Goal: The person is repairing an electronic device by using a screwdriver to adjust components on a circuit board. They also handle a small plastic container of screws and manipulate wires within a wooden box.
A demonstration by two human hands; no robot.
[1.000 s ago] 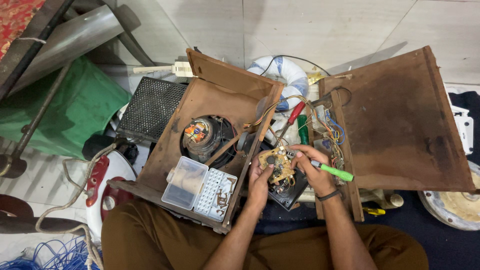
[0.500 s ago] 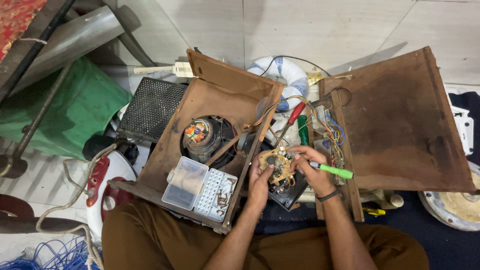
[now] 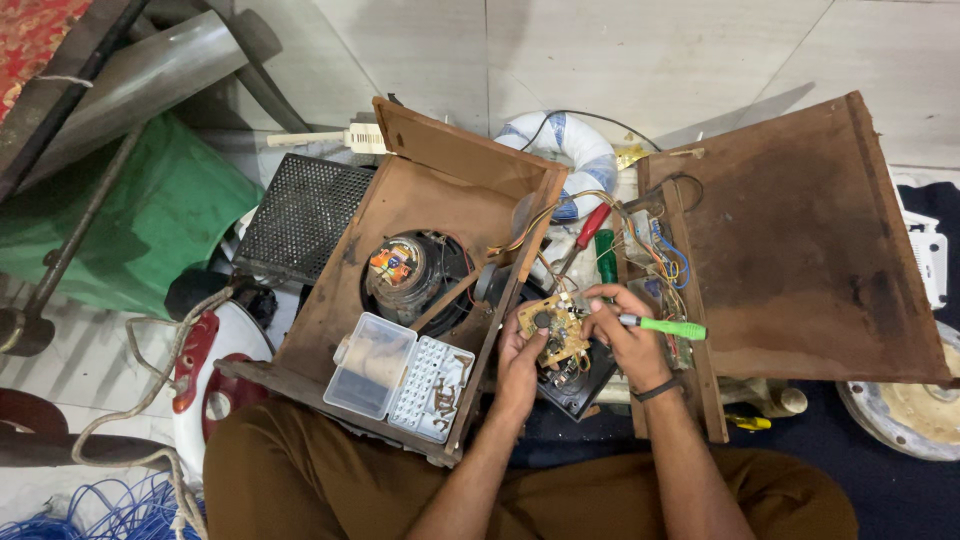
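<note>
Circuit board point(image 3: 553, 332), small and tan, held between the open wooden speaker box point(image 3: 420, 210) and a brown panel point(image 3: 800, 230). Left hand point(image 3: 518, 362) grips its lower edge; right hand point(image 3: 625, 340) is closed around a green-handled screwdriver point(image 3: 662, 326), tip at the board. Good practice: brace the board firmly, keep the tip steady, and spare the attached wires point(image 3: 560, 265).

The screwdriver point(image 3: 662, 326) has a bright green handle, and the circuit board point(image 3: 553, 331) is tan. The wooden box point(image 3: 420, 200) is brown; the grille point(image 3: 300, 215) is black mesh.
</note>
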